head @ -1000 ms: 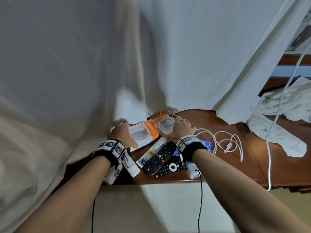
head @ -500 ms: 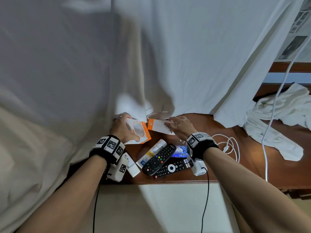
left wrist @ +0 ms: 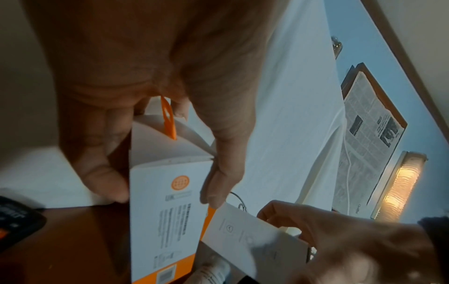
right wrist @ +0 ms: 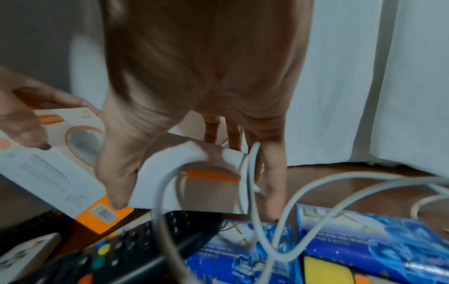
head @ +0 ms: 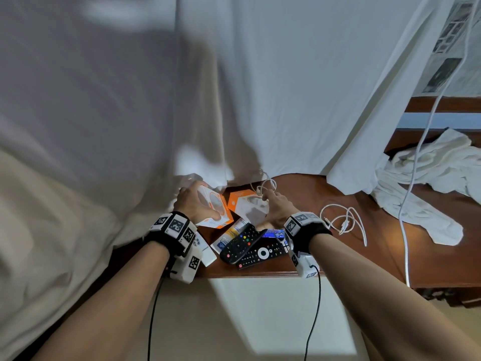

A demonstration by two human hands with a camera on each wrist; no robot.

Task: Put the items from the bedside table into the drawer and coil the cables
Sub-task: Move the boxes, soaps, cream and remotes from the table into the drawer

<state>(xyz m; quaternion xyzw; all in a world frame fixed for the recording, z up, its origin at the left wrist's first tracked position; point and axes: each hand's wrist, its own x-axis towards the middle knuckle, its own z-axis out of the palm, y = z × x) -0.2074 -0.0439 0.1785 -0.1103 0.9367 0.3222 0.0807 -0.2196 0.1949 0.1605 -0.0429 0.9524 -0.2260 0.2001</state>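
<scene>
My left hand (head: 194, 204) grips an orange-and-white box (head: 214, 211) by its sides, tilted up off the bedside table (head: 325, 256). The left wrist view shows thumb and fingers (left wrist: 218, 182) clamped on that box (left wrist: 167, 201). My right hand (head: 276, 207) holds a second orange-and-white box (head: 247, 207) just beside it. In the right wrist view a white cable (right wrist: 250, 182) loops over that box (right wrist: 189, 184) and between my fingers (right wrist: 272, 182). Two black remotes (head: 242, 242) (head: 263, 254), a tube (head: 229, 234) and blue soap packs (head: 273, 233) lie below my hands.
A loose white cable (head: 343, 222) lies on the table right of my right wrist. Another white cable (head: 411, 204) hangs down over a crumpled white cloth (head: 421, 183) at the far right. A white sheet (head: 260, 100) drapes behind; a small white box (head: 205, 250) sits by my left wrist.
Both boxes lay flat on the table a second ago; each hand has lifted and tilted one. The white cable has come up with the right-hand box.
</scene>
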